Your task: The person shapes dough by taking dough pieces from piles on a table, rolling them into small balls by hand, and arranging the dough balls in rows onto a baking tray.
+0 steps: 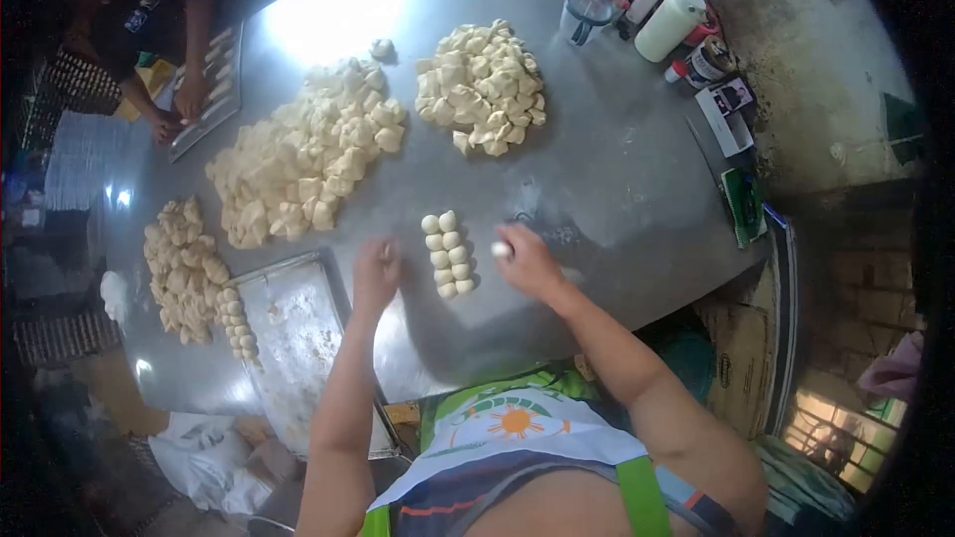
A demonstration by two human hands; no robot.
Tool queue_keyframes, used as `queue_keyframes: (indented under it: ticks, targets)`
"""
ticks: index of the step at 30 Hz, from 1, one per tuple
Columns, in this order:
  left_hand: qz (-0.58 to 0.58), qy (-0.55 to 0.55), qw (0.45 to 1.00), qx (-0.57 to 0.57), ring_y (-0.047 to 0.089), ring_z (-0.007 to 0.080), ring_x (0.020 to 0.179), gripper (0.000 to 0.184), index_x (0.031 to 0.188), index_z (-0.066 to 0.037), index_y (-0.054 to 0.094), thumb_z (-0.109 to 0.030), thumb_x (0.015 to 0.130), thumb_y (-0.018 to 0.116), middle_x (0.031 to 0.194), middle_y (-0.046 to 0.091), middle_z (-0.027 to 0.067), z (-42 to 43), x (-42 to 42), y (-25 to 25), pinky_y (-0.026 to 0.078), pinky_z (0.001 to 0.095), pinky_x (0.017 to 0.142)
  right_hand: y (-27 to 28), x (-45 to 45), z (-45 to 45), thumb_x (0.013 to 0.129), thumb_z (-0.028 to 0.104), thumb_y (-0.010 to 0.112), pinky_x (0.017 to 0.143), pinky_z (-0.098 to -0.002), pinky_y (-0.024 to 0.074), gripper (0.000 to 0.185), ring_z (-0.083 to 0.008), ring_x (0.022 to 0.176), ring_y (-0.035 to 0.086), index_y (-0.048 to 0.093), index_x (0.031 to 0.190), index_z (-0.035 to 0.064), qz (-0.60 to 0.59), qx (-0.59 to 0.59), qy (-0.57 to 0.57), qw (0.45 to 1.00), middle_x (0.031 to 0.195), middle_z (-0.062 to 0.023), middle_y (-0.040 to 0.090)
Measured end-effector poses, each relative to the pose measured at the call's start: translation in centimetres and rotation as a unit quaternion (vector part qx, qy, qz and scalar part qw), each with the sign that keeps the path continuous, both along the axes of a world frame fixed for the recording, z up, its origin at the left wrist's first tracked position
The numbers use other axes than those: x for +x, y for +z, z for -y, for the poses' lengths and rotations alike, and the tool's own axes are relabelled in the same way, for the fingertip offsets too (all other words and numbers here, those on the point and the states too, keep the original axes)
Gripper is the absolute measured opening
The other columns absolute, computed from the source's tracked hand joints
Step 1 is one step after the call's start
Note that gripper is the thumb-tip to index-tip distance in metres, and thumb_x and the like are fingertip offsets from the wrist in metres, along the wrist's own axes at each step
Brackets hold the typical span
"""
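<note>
Two columns of round dough balls (449, 254) stand on the metal table between my hands. To their right, my right hand (525, 261) is curled round a white dough ball (501, 250) that shows at its fingers. On the other side, my left hand (377, 273) is closed and slightly blurred, with a bit of pale dough at the fingertips. Beyond the columns lies a heap of cut dough pieces (480, 89). A larger floury heap (308, 154) spreads to the upper left, and a smaller heap (179, 268) sits at the far left.
A metal tray (293, 338) lies left of my left arm, beside a row of dough balls (237, 323). Another person's hands (184, 104) work at a tray (221, 80) at the upper left. Bottles (670, 25), a pitcher (585, 15) and boxes (731, 119) line the right edge.
</note>
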State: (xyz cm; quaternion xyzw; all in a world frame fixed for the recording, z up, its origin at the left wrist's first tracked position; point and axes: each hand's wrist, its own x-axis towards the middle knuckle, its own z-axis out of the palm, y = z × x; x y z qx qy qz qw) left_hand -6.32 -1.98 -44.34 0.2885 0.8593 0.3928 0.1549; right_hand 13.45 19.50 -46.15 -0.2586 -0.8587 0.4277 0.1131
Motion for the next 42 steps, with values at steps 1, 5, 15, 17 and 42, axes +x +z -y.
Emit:
queue_keyframes:
  ticks: [1,5,15,17,42]
  targets:
    - [0.024,0.024,0.998,0.044,0.064,0.0321,0.085,0.022,0.106,-0.006,0.065,-0.017,0.086,0.066,0.091,0.064,0.0149,-2.1,-0.8,0.9,0.051,0.0417,0.076,1.3,-2.6,-0.6,0.080,0.015,0.065,0.091,-0.0445,0.0467,0.036,-0.0383,0.099,0.058,0.061,0.113,0.0007,-0.016,-0.029,-0.017,0.999,0.112,-0.0187,0.060]
    - [-0.033,-0.029,0.998,0.038,0.065,0.0316,0.089,0.033,0.114,-0.003,0.063,-0.017,0.085,0.068,0.101,0.066,0.0165,-7.4,-3.7,-3.4,0.051,0.0395,0.078,1.2,-11.1,-1.1,0.082,0.014,0.068,0.083,-0.0435,0.0490,0.033,-0.0342,0.091,0.062,0.062,0.111,0.0014,-0.124,0.059,-0.045,0.990,0.101,-0.0162,0.062]
    - [-0.261,-0.479,0.830,-0.117,0.042,0.0362,0.131,0.068,0.139,-0.012,0.048,-0.006,0.074,0.069,0.146,0.040,0.0161,-9.0,-5.7,1.7,0.043,0.0434,0.106,2.9,-2.9,10.7,0.078,0.038,0.076,0.103,-0.0474,0.0378,0.090,-0.0410,0.123,0.046,0.030,0.147,0.0009,0.111,0.032,-0.189,0.975,0.135,-0.0218,0.044]
    - [-0.268,-0.498,0.814,-0.132,0.044,0.0364,0.129,0.065,0.136,-0.012,0.050,-0.007,0.074,0.070,0.144,0.041,0.0160,-9.4,-4.4,2.5,0.043,0.0432,0.106,2.2,-3.5,13.1,0.077,0.034,0.077,0.104,-0.0479,0.0348,0.094,-0.0417,0.123,0.044,0.025,0.148,0.0016,0.127,0.054,-0.183,0.973,0.136,-0.0221,0.041]
    - [-0.062,-0.068,0.993,-0.079,0.053,0.0429,0.114,0.058,0.130,-0.013,0.050,-0.006,0.075,0.068,0.131,0.048,0.0230,0.4,2.9,-2.4,0.049,0.0482,0.093,3.7,-7.6,4.0,0.075,0.018,0.079,0.088,-0.0457,0.0508,0.056,-0.0400,0.106,0.059,0.054,0.125,0.0142,0.120,0.090,0.204,0.967,0.123,-0.0169,0.049]
